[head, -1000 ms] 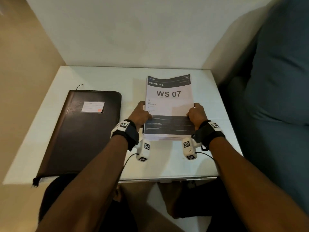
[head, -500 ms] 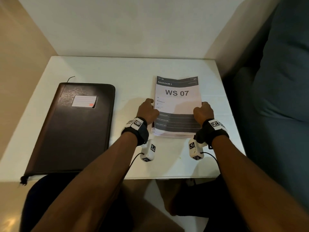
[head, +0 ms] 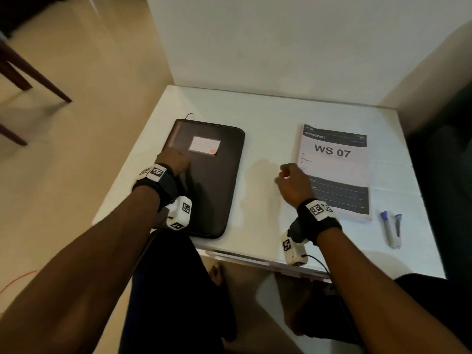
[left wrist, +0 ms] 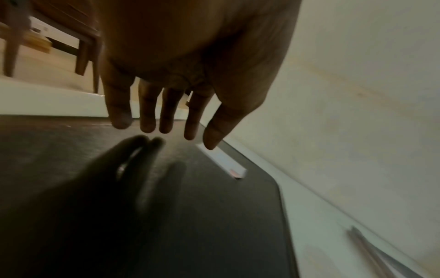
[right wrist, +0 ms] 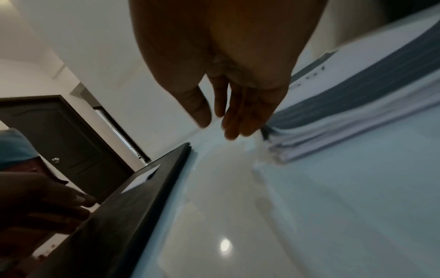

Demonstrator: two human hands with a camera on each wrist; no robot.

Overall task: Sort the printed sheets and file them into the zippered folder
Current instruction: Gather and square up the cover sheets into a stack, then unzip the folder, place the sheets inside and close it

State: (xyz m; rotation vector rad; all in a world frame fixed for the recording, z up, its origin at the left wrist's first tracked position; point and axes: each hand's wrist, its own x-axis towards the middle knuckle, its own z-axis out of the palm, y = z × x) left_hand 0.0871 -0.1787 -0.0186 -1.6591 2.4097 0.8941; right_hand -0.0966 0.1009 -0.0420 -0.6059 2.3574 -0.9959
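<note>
Here we see the dark, leather-like zippered folder (head: 208,180), a rounded-corner rectangle with a pale label, lying closed and flat on the glossy white table (head: 265,113). Our left hand (head: 173,159) hovers over the folder's left part, fingers (left wrist: 147,112) straight and slightly spread, holding nothing. Right of the folder, our right hand (head: 293,185) hangs relaxed and empty. Further right of the folder lies the thick stack of printed sheets (head: 334,172), squared up, with two pens (head: 392,228) beyond it.
</note>
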